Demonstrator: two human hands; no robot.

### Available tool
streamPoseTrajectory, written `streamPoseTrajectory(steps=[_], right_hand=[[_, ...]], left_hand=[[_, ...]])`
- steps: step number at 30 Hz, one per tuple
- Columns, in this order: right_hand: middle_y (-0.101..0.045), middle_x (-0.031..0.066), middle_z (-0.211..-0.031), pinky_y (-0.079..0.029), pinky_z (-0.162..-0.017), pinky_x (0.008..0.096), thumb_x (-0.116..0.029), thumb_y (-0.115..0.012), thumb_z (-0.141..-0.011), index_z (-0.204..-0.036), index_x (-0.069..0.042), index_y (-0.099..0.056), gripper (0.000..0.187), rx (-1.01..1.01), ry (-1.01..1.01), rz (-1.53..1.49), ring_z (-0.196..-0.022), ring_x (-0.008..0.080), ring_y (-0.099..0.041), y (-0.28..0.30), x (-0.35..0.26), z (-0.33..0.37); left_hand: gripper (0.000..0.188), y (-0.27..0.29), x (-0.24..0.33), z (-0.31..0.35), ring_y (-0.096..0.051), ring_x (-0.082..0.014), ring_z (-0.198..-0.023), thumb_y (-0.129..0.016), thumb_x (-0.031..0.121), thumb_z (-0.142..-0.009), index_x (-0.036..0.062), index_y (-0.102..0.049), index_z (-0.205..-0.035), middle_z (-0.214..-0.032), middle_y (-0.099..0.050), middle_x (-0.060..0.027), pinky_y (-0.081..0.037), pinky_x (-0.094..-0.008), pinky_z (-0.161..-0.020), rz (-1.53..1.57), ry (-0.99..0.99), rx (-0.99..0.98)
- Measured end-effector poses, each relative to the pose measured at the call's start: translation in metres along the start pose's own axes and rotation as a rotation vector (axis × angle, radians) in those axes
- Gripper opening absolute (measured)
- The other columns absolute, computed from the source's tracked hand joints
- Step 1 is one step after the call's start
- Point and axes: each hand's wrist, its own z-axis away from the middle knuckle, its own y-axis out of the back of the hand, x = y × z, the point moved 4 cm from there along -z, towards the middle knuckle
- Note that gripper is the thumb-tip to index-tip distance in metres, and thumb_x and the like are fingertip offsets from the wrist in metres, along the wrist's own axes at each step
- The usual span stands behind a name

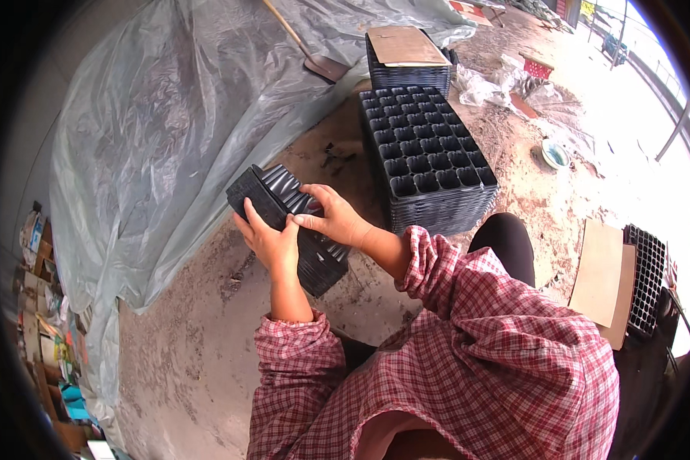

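A nested bundle of black plastic seedling trays [320,264] stands tilted on edge in front of me, its ribbed cell bottoms showing on the right side. My left hand [270,241] grips the bundle's rim side, fingers along its upper left and thumb toward the cells. From the right, my right hand [333,218] pinches the tray with the exposed cells, fingers over the cell bottoms. Both thumbs come close together at the middle. Some fingertips are hidden behind the plastic. Just beyond my right hand rises a tall stack of black seedling trays [437,207], cells facing up.
Behind that stack, cardboard [406,46] covers another tray pile. Plastic sheeting [176,115] spreads across the left, with a shovel [326,67] on it. A pale bowl [554,154] sits on the dirt floor at right. Cardboard sheets [596,272] lean by a small-celled tray [645,280].
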Motion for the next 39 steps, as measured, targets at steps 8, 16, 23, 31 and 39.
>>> streamPoseTrajectory(steps=[8,16,23,31,39], right_hand=[[-0.052,0.024,-0.11,-0.041,-0.091,0.0362,-0.026,-0.071,-0.067,-0.14,-0.006,-0.017,0.093,-0.079,0.02,0.117,-0.103,0.036,-0.052,0.012,0.024,0.008],[-0.052,0.0201,-0.105,-0.048,-0.079,0.0361,-0.032,-0.067,-0.069,-0.14,-0.008,-0.017,0.09,-0.041,-0.096,0.385,-0.089,0.031,-0.059,0.016,-0.002,0.01],[-0.043,0.0225,-0.122,-0.044,-0.087,0.0362,-0.021,-0.066,-0.067,-0.139,-0.009,-0.021,0.086,0.087,-0.109,0.554,-0.104,0.0339,-0.052,0.026,0.002,0.002],[-0.059,0.0215,-0.104,-0.044,-0.085,0.034,-0.005,-0.057,-0.067,-0.137,-0.013,-0.025,0.077,0.19,-0.077,0.321,-0.097,0.0326,-0.058,0.087,0.016,0.022],[-0.055,0.0062,-0.098,-0.047,-0.075,0.0289,0.001,-0.047,-0.069,-0.123,-0.003,-0.04,0.055,0.802,0.049,-0.456,-0.083,0.0181,-0.056,0.208,0.012,0.039]], left_hand=[[0.083,-0.003,0.009,0.004,-0.022,-0.0401,-0.129,-0.069,0.017,-0.067,0.0141,-0.025,-0.137,-0.142,-0.015,-0.0224,-0.024,-0.0474,-0.103,0.193,-0.094,-0.07],[0.086,0.001,0.025,0.013,-0.021,-0.042,-0.128,-0.069,0.015,-0.065,0.0163,-0.023,-0.138,-0.143,-0.013,-0.0216,-0.024,-0.0481,-0.104,0.102,-0.064,-0.095],[0.087,-0.003,0.022,0.014,-0.021,-0.0422,-0.129,-0.067,0.018,-0.064,0.0146,-0.021,-0.138,-0.142,-0.014,-0.0244,-0.024,-0.0474,-0.104,0.098,-0.082,-0.076],[0.082,0.009,0.0,-0.001,-0.028,-0.0411,-0.126,-0.064,0.021,-0.065,0.0158,-0.025,-0.137,-0.142,-0.017,-0.021,-0.031,-0.0462,-0.1,0.025,0.028,0.026],[0.079,0.019,-0.017,-0.008,-0.031,-0.0433,-0.123,-0.063,0.026,-0.069,0.0148,-0.025,-0.137,-0.142,-0.013,-0.0234,-0.033,-0.0465,-0.098,-0.043,0.167,0.068]])
